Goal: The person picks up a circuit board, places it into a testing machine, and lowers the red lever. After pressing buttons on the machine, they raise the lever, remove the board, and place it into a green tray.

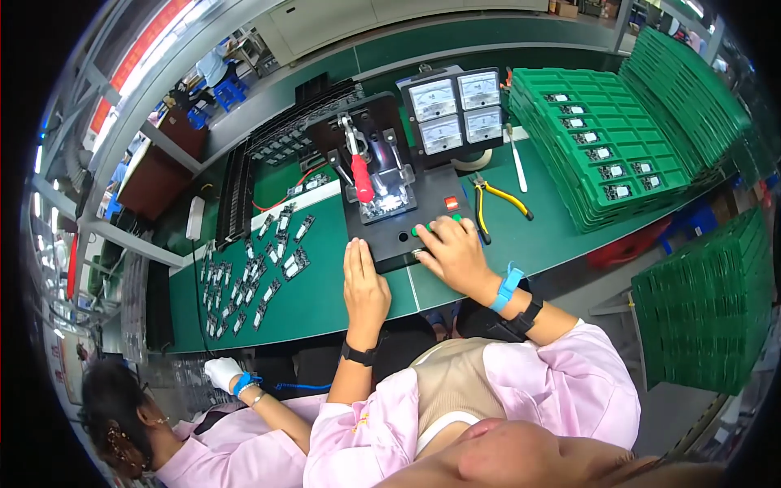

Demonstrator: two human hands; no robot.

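A black test fixture [376, 242] stands in front of me, with a red-handled toggle clamp [362, 179] lying down over a brightly lit small circuit board [392, 201]. My left hand [365, 289] rests against the fixture's front left edge, fingers straight and side by side, holding nothing. At the front right, my right hand [457, 256] lies over the fixture's green buttons [432, 228], its bent fingertips touching them and the thumb lower at the front edge. Nothing shows in its grasp. A red switch [451, 202] sits just beyond these fingers.
Loose small circuit boards [248, 281] lie left of the fixture. Analog meters [440, 134] stand behind it. To the right are yellow-handled pliers [482, 213], a white stick-like tool [518, 167] and stacked green trays [569, 183]. A co-worker's gloved hand [222, 373] is at lower left.
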